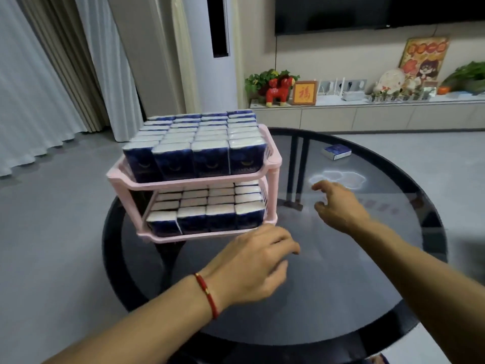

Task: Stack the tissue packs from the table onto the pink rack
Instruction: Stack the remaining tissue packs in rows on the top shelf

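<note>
A pink two-tier rack point(183, 183) stands on the left part of a round dark glass table point(341, 271). Both tiers are packed with upright dark blue and white tissue packs point(210, 158). One single tissue pack point(336, 151) lies flat on the far side of the table, well beyond both hands. My left hand point(252, 264), with a red cord at the wrist, hovers just in front of the rack's lower right corner, fingers loosely curled and holding nothing. My right hand point(338, 206) reaches forward over the glass to the right of the rack, fingers relaxed and empty.
The table's dark rim point(110, 232) runs close behind and left of the rack. A low white cabinet point(367, 114) with ornaments and plants stands against the far wall. Curtains point(39, 74) hang at the left, over grey floor.
</note>
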